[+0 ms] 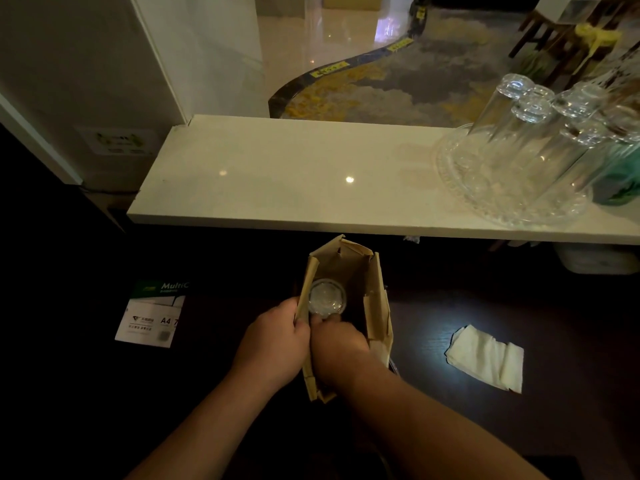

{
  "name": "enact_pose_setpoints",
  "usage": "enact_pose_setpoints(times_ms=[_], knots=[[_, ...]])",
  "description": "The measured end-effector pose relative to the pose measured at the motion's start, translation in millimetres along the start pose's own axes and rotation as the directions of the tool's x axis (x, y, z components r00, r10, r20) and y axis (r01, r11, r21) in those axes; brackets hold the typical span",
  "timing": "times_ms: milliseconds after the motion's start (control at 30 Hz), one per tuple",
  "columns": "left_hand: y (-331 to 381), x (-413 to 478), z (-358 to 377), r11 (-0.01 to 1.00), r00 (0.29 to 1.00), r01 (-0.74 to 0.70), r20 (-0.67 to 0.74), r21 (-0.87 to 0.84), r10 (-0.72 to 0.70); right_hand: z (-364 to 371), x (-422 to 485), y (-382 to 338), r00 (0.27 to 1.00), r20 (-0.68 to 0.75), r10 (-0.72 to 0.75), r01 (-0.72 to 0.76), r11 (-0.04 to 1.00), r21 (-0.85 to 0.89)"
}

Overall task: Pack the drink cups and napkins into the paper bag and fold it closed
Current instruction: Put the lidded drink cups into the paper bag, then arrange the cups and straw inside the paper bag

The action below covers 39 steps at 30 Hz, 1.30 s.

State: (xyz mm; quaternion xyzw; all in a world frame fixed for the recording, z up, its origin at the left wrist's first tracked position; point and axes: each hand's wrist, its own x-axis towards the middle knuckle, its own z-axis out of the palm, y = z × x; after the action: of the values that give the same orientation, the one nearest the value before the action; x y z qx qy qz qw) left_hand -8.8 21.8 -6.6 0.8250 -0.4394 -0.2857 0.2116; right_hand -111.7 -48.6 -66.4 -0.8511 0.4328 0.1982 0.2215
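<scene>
Right now we have the paper bag [375, 299] standing open on the dark surface [450, 427], its mouth facing up at us and its long axis running away from our body toward the pale shelf [277, 174]. Inside, toward the near-left part, sits one drink cup [327, 296], its clear lid showing; whether a second cup is in there we cannot tell, since the far part looks dark. Our left hand [273, 344] is closed on the bag's left wall, pinching the paper. Our right hand [337, 344] reaches into the mouth from the near end, fingertips [325, 318] at the cup's near edge; whether it grips the cup or only touches it is unclear. The napkins [485, 356] lie in a folded white stack well off to the right, outside the bag, so the right hand is nearer and would likely fetch them. Folding looks far off.
</scene>
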Motion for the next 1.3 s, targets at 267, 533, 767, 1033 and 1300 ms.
enact_pose_setpoints(times_ms=[267, 533, 767, 1033, 1300], knots=[[-4.3, -1.0, 4.3, 1.0, 1.0, 0.002, 0.001, -0.005, -0.002, -4.2, -5.7, -1.2, 0.998, 0.054, 0.03, -0.027, 0.998, -0.061], [-4.1, 6.5, -6.5, 0.999, 0.999, 0.044, 0.021, -0.022, -0.044, -101.1, -56.3, 23.3, 0.766, -0.62, -0.17, 0.211, 0.978, -0.008], [3.2, 6.3, -8.7, 0.998, 0.998, 0.059, 0.031, -0.013, -0.058, -41.1, -40.3, 134.7, 0.878, -0.34, 0.336, -0.239, 0.924, 0.297], [6.3, 1.1, -8.3, 0.999, 0.998, 0.052, 0.019, 0.0, -0.052, 71.6, -15.7, 149.5, 0.925, -0.023, 0.38, -0.357, 0.887, 0.294], [1.7, 0.7, -6.9, 0.999, 0.999, 0.045, 0.016, -0.002, -0.045, 82.0, -0.4, 152.2, 0.923, -0.021, 0.384, -0.362, 0.888, 0.284]])
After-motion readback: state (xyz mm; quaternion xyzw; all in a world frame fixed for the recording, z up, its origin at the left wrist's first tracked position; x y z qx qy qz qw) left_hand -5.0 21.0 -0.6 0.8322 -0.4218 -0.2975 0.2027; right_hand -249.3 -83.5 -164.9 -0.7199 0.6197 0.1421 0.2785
